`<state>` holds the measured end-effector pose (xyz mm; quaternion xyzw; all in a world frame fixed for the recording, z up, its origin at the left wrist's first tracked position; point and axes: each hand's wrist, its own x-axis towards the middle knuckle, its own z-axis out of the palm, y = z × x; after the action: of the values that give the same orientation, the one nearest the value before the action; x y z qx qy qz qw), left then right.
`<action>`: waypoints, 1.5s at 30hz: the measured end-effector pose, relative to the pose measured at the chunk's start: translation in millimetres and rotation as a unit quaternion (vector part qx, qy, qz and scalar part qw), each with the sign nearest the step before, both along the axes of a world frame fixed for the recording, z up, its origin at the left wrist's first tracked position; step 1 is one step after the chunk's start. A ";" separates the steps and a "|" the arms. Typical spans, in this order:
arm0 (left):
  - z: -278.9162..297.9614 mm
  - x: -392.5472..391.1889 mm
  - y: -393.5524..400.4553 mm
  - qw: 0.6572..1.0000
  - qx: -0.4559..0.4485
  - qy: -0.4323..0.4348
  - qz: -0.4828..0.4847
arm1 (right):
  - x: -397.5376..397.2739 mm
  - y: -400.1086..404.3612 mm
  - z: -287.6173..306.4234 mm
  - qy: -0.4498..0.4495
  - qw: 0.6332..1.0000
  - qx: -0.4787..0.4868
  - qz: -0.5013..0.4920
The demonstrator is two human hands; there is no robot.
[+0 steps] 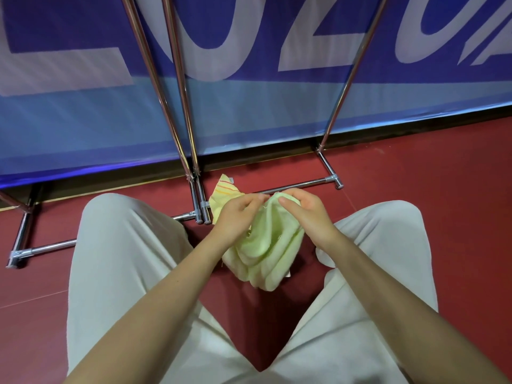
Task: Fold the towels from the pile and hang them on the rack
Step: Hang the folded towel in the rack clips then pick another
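We see an evenly and fairly brightly lit scene with soft shadows on the red floor (415,176), glints along the chrome rack poles (155,79), slight smear on the blue banner (83,120), and wide-angle bending of straight lines toward the edges.

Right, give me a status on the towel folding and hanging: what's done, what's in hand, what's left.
Done: nothing visibly hung; the parts of the chrome tube rack in view carry no towel.
In hand: the left hand and right hand both pinch the top edge of a bunched light green terry towel, not yet folded flat.
Left: fold and hang it, then the yellow striped cloth behind. No pile is in view.
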<state>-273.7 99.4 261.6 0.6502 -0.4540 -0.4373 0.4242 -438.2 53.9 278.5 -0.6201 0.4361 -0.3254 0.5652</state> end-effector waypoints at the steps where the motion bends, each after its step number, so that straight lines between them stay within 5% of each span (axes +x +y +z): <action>1: 0.0 -3.4 1.5 1.000 0.012 0.017 -0.020 | 1.4 -0.8 0.7 -0.004 1.000 -0.002 0.001; 4: -0.9 -6.7 5.1 0.993 0.033 0.100 -0.046 | 6.3 -4.0 1.6 -0.006 1.000 -0.010 -0.009; 8: 5.3 -0.6 1.4 0.981 0.037 0.173 0.084 | 11.1 -11.1 -6.0 0.077 0.993 -0.083 -0.030; 23: 21.8 56.8 -3.7 0.940 -0.023 0.149 0.307 | 4.8 -8.4 -51.8 0.222 0.970 -0.047 0.086; 35: 25.1 103.0 6.5 0.822 0.004 0.299 0.485 | -19.6 0.2 -66.9 0.389 0.895 -0.046 0.213; 40: 26.4 105.0 11.9 0.798 0.007 0.314 0.515 | -30.6 -6.3 -75.8 0.382 0.912 -0.008 0.149; 45: 28.6 112.2 17.3 0.789 -0.007 0.315 0.527 | -36.9 -15.2 -74.9 0.285 0.955 0.068 0.049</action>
<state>-161.5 116.7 290.2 0.6114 0.1147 -0.3237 0.7129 -475.1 38.7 203.6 -0.6676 0.5690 -0.0766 0.4740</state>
